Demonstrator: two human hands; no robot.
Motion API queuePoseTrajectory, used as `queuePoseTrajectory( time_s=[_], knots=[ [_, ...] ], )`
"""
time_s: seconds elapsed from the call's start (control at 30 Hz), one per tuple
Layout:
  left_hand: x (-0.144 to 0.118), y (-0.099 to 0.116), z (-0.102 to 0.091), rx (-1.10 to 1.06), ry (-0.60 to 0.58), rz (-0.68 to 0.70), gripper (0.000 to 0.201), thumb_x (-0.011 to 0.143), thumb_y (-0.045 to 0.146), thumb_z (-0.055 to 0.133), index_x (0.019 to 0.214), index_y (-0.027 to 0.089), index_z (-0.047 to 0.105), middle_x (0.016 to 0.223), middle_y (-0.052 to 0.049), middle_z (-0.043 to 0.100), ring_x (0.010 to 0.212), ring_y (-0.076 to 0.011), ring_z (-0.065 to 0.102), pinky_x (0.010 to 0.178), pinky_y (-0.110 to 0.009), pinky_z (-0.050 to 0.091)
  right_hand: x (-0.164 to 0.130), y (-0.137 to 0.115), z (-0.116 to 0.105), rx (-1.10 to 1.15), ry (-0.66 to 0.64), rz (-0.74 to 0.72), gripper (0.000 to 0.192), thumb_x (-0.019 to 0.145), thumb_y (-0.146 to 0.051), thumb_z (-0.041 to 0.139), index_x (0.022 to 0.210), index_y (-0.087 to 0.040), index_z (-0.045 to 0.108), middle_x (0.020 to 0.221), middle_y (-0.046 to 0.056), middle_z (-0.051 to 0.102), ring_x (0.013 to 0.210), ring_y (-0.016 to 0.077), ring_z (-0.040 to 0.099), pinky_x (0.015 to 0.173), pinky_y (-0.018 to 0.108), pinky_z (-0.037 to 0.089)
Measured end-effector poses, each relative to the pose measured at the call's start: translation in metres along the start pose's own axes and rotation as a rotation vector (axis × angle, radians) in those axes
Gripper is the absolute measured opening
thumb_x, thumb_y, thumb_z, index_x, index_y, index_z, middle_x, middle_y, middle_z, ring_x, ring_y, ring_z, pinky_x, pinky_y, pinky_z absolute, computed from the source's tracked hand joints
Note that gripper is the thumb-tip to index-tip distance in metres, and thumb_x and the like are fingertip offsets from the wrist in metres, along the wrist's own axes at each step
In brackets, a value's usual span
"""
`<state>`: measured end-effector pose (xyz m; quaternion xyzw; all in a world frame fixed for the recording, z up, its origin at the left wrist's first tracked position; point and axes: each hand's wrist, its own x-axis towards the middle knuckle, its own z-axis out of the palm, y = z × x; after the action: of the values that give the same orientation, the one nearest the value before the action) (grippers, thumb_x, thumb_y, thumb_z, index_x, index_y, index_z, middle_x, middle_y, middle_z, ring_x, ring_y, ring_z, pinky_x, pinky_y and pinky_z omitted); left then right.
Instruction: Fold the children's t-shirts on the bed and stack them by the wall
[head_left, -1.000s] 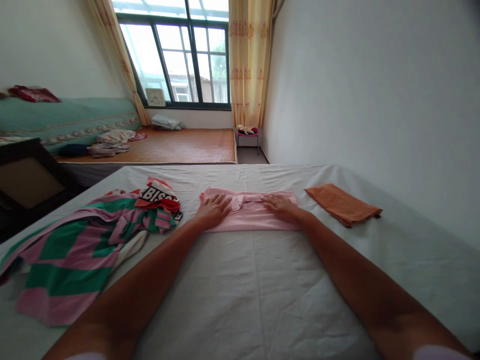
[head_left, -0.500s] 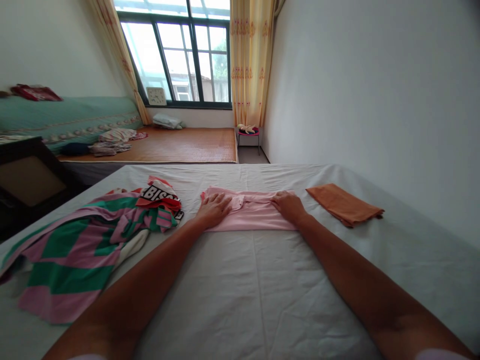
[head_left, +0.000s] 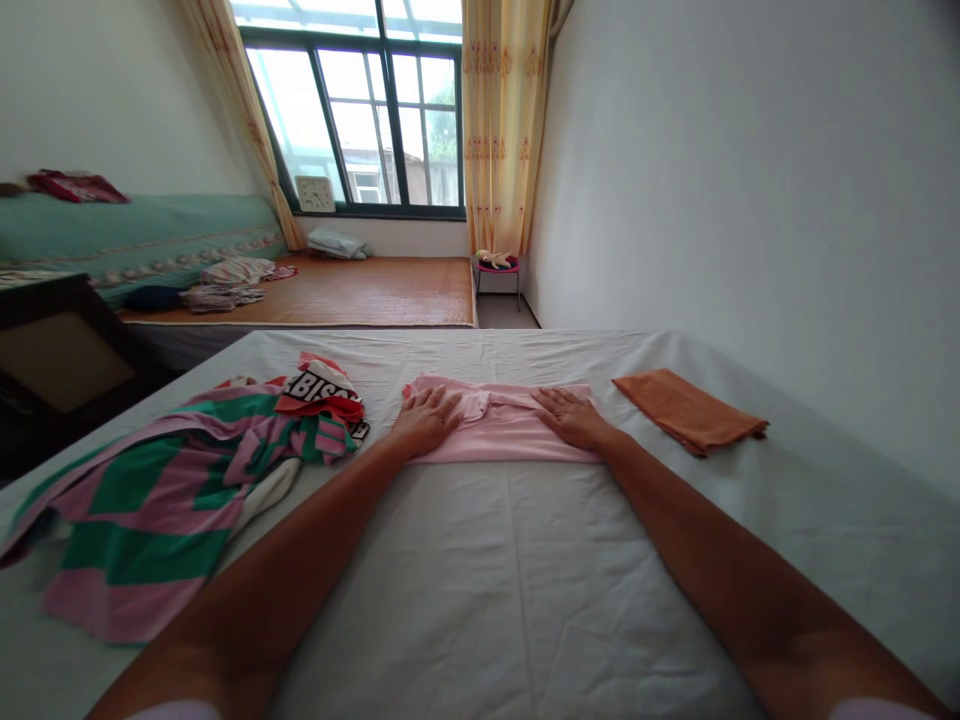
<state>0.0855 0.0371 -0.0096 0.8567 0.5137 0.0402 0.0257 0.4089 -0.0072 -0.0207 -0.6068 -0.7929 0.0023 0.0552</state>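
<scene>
Head view: your left hand (head_left: pixel 426 420) and right hand (head_left: pixel 571 416) lie flat, fingers spread, pressing the pink garment (head_left: pixel 501 432), gripping nothing. It looks soft and limp; pinch its outer edges, just beyond each hand.

Daylight pours in through the window (head_left: pixel 360 110) at the far end, its panes blown out to near white. The room nearer the camera is dimmer and evenly lit, with soft shadows under the forearms on the bedsheet (head_left: pixel 510 580). Wide-angle distortion bends the wall (head_left: pixel 750 170) and stretches the edges; focus is fairly sharp throughout.
</scene>
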Motion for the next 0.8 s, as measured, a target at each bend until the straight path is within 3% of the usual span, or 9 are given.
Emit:
queuePoseTrajectory(
  time_s=[0.13, 0.23, 0.4, 0.53, 0.7, 0.8],
  knots=[
    [-0.002, -0.017, -0.004, 0.004, -0.051, -0.120, 0.067, 0.094, 0.058, 0.018, 0.150, 0.022, 0.027, 0.158, -0.007, 0.019, 0.145, -0.0260, 0.014, 0.114, -0.049, 0.017, -0.002, 0.013, 0.004, -0.034, -0.051, 0.118, 0.062, 0.096, -0.056, 0.015, 0.150, -0.027, 0.028, 0.157, 0.001, 0.025, 0.144, 0.0223, 0.020, 0.116, 0.046, 0.015],
    [-0.002, -0.030, -0.005, -0.011, -0.056, -0.155, 0.068, 0.094, 0.055, 0.016, 0.150, 0.018, 0.025, 0.158, -0.008, 0.016, 0.146, -0.0242, 0.013, 0.114, -0.047, 0.018, -0.004, 0.026, 0.007, -0.029, -0.017, 0.208, 0.058, 0.098, -0.049, 0.018, 0.149, -0.024, 0.029, 0.156, 0.004, 0.027, 0.144, 0.0215, 0.021, 0.115, 0.046, 0.018],
    [-0.003, -0.036, -0.003, -0.032, -0.032, -0.144, 0.067, 0.094, 0.054, 0.019, 0.150, 0.017, 0.027, 0.158, -0.008, 0.018, 0.146, -0.0249, 0.014, 0.114, -0.046, 0.018, -0.007, 0.044, 0.008, -0.026, 0.139, 0.326, 0.050, 0.098, -0.030, 0.030, 0.141, -0.007, 0.040, 0.148, 0.016, 0.040, 0.138, 0.0215, 0.033, 0.112, 0.037, 0.026],
    [-0.003, -0.036, -0.002, -0.032, -0.012, -0.132, 0.065, 0.094, 0.054, 0.021, 0.149, 0.020, 0.029, 0.158, -0.008, 0.020, 0.145, -0.0248, 0.016, 0.114, -0.047, 0.019, -0.011, 0.046, -0.007, 0.009, 0.200, 0.427, 0.057, 0.089, -0.038, 0.052, 0.133, -0.002, 0.045, 0.131, 0.022, 0.055, 0.121, 0.0259, 0.052, 0.098, 0.032, 0.040],
    [-0.004, -0.036, 0.000, -0.043, 0.017, -0.129, 0.064, 0.094, 0.054, 0.023, 0.147, 0.021, 0.032, 0.158, -0.008, 0.021, 0.145, -0.0256, 0.018, 0.113, -0.050, 0.019, -0.019, 0.042, -0.029, 0.097, 0.085, 0.522, 0.045, 0.081, -0.052, 0.059, 0.100, -0.011, 0.065, 0.096, 0.016, 0.070, 0.088, 0.0235, 0.065, 0.072, 0.028, 0.046],
    [-0.004, -0.038, 0.003, -0.065, 0.039, -0.114, 0.062, 0.094, 0.054, 0.025, 0.146, 0.022, 0.035, 0.157, -0.008, 0.023, 0.144, -0.0257, 0.019, 0.113, -0.051, 0.019, -0.021, 0.040, -0.037, 0.126, 0.002, 0.545, 0.042, 0.080, -0.056, 0.058, 0.075, -0.015, 0.065, 0.078, 0.013, 0.069, 0.072, 0.0222, 0.065, 0.062, 0.028, 0.044]
  ],
)
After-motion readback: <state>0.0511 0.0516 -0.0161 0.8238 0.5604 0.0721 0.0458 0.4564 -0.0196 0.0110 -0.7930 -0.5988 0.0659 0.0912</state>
